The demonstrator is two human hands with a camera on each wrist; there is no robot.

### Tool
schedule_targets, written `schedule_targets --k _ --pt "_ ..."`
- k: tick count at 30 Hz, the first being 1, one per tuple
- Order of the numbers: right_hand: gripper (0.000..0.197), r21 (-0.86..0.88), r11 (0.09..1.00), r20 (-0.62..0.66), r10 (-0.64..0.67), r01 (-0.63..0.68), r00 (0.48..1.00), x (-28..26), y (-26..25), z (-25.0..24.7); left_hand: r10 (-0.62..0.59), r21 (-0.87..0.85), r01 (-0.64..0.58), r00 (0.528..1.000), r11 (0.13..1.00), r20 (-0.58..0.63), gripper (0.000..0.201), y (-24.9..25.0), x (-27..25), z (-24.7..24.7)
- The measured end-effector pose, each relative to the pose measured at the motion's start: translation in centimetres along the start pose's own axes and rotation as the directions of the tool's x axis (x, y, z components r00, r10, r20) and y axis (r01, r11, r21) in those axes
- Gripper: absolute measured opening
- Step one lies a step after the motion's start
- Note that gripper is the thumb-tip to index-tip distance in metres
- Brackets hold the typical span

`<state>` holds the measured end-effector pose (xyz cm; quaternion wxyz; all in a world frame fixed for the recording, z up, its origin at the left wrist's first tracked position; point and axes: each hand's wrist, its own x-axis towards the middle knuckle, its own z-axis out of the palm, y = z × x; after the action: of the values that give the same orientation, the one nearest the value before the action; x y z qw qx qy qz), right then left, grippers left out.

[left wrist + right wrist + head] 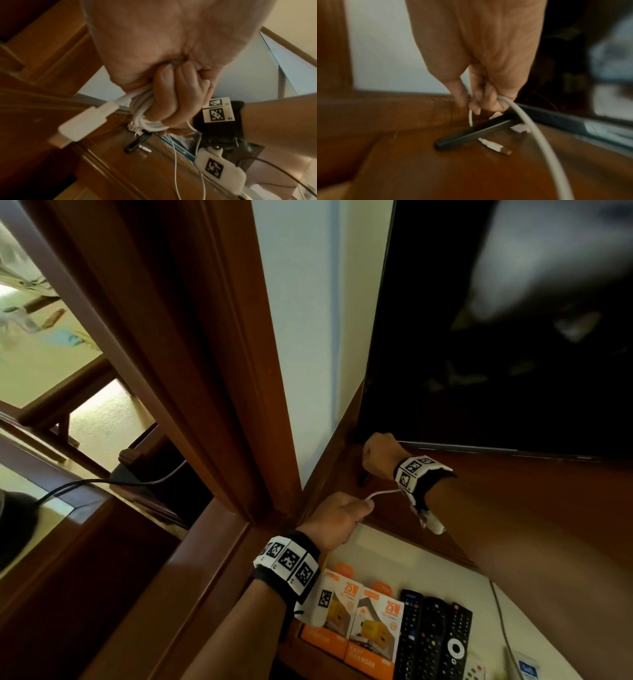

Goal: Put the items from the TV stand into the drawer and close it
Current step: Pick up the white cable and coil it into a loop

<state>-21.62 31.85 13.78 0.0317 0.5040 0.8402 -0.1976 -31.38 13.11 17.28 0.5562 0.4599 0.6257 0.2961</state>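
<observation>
Left hand: our left hand is a closed fist around a bundle of coiled white cable, with a white plug sticking out past the thumb side.
Right hand: our right hand reaches to the back corner of the TV stand, fingers curled around a loose white cord just under the TV edge.
Cord path: it runs from our right fist toward the left fist, so it looks like one line shared by both hands.
Still on the stand: a small white USB plug lies beside the black TV foot, just below our right fingers.
Drawer: the open drawer sits below both hands, with chargers and remotes inside.
Key relation: the cord's length points from the back corner down toward the drawer; we judge the left hand nearer to it.
</observation>
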Motion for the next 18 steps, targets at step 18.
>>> schedule_targets --k 18 --pt "0.017 0.513 0.841 -0.411 0.062 0.174 0.909 -3.8 -1.4 -1.9 -0.03 -0.103 0.007 0.974 0.995 -0.226 0.048 -4.2 1.1 1.1"
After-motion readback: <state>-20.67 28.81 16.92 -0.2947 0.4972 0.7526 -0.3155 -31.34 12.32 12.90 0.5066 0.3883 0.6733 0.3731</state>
